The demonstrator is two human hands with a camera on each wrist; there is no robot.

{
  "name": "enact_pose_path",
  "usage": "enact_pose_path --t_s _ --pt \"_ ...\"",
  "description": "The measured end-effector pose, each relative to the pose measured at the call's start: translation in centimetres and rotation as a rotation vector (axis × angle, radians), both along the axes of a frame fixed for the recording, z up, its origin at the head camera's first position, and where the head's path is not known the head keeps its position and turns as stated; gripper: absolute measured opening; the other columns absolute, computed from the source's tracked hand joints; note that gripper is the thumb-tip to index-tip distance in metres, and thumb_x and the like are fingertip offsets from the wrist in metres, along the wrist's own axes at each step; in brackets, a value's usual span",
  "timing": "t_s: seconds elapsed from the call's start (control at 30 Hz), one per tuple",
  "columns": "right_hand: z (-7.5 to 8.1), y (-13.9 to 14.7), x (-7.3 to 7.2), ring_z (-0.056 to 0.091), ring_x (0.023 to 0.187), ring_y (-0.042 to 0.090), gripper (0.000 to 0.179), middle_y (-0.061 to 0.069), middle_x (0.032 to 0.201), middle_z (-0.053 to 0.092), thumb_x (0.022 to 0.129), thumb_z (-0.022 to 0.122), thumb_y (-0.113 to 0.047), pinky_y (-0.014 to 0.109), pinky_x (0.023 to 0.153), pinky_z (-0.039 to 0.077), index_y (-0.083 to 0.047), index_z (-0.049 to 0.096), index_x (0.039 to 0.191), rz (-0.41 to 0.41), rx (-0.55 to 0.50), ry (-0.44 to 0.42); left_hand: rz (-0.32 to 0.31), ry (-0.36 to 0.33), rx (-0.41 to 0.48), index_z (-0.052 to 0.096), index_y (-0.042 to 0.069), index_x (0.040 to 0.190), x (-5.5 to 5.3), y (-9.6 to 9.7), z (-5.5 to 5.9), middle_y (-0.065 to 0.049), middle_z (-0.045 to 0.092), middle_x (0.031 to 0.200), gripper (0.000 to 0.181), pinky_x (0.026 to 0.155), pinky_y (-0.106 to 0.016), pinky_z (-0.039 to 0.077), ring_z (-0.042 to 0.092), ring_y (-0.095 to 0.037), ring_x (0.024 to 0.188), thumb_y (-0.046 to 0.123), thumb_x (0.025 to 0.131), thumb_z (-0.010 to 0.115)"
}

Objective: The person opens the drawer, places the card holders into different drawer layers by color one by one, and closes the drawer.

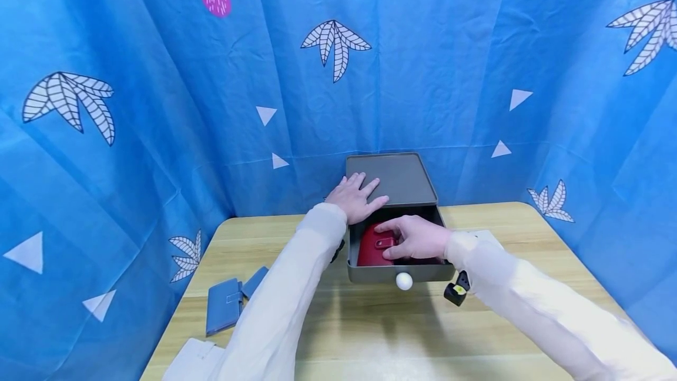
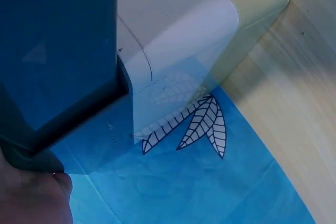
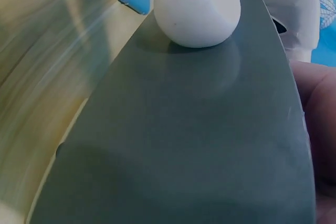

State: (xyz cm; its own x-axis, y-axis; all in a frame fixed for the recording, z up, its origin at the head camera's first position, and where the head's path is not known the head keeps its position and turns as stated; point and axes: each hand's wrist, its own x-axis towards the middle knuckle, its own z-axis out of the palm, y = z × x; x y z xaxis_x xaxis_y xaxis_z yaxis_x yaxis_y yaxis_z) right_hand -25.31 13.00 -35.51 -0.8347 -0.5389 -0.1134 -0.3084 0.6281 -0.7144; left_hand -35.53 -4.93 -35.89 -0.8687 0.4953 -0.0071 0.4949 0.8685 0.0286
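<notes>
A dark grey drawer with a round white knob stands pulled out from a small cabinet with a grey top. Inside it lies a red wallet with a snap strap. My right hand reaches over the drawer's right side and grips the wallet between thumb and fingers near the strap. With fingers spread, my left hand rests on the left edge of the cabinet top. The right wrist view shows the drawer front and its knob close up.
Two blue wallet-like cases lie on the left of the wooden table. A white case is at the front left, partly behind my left sleeve. Behind the table hangs a blue patterned curtain.
</notes>
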Motion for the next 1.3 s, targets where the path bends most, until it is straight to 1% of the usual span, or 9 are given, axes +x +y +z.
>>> enact_pose_path --t_s 0.17,0.33,0.6,0.7,0.8,0.93,1.07,1.2,1.3 --pt "0.1 -0.5 0.0 0.061 0.088 0.012 0.056 -0.004 0.107 0.067 0.083 0.076 -0.022 0.034 0.083 0.05 -0.009 0.056 0.134 -0.004 0.072 0.039 -0.015 0.004 -0.002 0.019 0.03 0.154 0.2 -0.1 0.3 -0.007 0.015 0.16 0.075 0.118 -0.042 0.007 0.009 -0.025 0.147 0.072 0.093 0.015" --pt "0.2 -1.0 0.0 0.06 0.092 0.011 0.055 -0.006 0.108 0.067 0.083 0.077 -0.024 0.036 0.087 0.049 -0.011 0.058 0.133 -0.004 0.115 0.063 -0.019 0.009 0.004 0.019 0.031 0.154 0.2 0.0 0.2 -0.007 0.015 0.16 0.075 0.118 -0.043 0.008 0.009 -0.026 0.147 0.072 0.092 0.014" --pt "0.0 -1.4 -0.2 0.06 0.094 0.008 0.053 -0.007 0.108 0.066 0.082 0.077 -0.026 0.034 0.087 0.049 -0.013 0.06 0.131 0.008 0.169 0.114 -0.009 0.0 0.005 0.016 0.034 0.154 -0.7 0.3 -0.5 -0.006 0.013 0.161 0.076 0.118 -0.042 0.004 0.006 -0.024 0.147 0.075 0.09 0.011" --pt "0.3 -1.5 -0.2 0.06 0.097 0.009 0.054 -0.007 0.11 0.066 0.082 0.077 -0.028 0.035 0.09 0.048 -0.015 0.06 0.132 0.003 0.199 0.123 -0.007 -0.003 0.005 0.017 0.034 0.154 -0.8 0.3 -0.6 -0.006 0.013 0.161 0.075 0.118 -0.042 0.005 0.006 -0.024 0.147 0.075 0.09 0.012" --pt "0.6 -1.7 -0.1 0.06 0.101 0.01 0.054 -0.007 0.113 0.066 0.082 0.077 -0.03 0.036 0.091 0.048 -0.016 0.06 0.132 0.003 0.249 0.144 -0.009 0.004 0.011 0.018 0.033 0.154 -0.6 0.3 -0.4 -0.006 0.014 0.16 0.075 0.118 -0.043 0.005 0.007 -0.025 0.147 0.074 0.091 0.014" --pt "0.8 -2.0 0.0 0.06 0.098 0.011 0.054 -0.006 0.111 0.067 0.083 0.076 -0.032 0.035 0.089 0.049 -0.019 0.06 0.133 0.023 0.347 0.206 -0.009 0.011 0.017 0.019 0.033 0.154 -0.2 0.1 -0.2 -0.006 0.015 0.16 0.075 0.118 -0.043 0.006 0.008 -0.025 0.147 0.074 0.091 0.014" --pt "0.5 -2.3 0.1 0.063 0.091 0.012 0.054 -0.002 0.105 0.07 0.083 0.076 -0.032 0.034 0.086 0.051 -0.017 0.061 0.132 0.062 0.42 0.29 0.0 0.004 0.018 0.017 0.034 0.154 -0.5 0.1 -0.6 -0.005 0.012 0.161 0.076 0.118 -0.042 0.003 0.006 -0.024 0.147 0.075 0.09 0.013" --pt "0.1 -2.5 0.1 0.064 0.086 0.014 0.051 0.001 0.101 0.071 0.082 0.077 -0.031 0.034 0.085 0.052 -0.015 0.063 0.129 0.093 0.44 0.364 0.01 -0.001 0.021 0.017 0.035 0.154 -0.8 0.1 -1.0 -0.004 0.011 0.161 0.076 0.118 -0.042 0.003 0.004 -0.023 0.147 0.076 0.089 0.013" --pt "0.1 -2.6 0.2 0.064 0.086 0.014 0.05 0.001 0.1 0.072 0.082 0.077 -0.03 0.034 0.085 0.052 -0.014 0.064 0.127 0.1 0.444 0.389 0.015 -0.003 0.025 0.017 0.036 0.153 -0.8 0.1 -1.0 -0.004 0.012 0.161 0.076 0.118 -0.042 0.003 0.004 -0.022 0.147 0.077 0.089 0.014"
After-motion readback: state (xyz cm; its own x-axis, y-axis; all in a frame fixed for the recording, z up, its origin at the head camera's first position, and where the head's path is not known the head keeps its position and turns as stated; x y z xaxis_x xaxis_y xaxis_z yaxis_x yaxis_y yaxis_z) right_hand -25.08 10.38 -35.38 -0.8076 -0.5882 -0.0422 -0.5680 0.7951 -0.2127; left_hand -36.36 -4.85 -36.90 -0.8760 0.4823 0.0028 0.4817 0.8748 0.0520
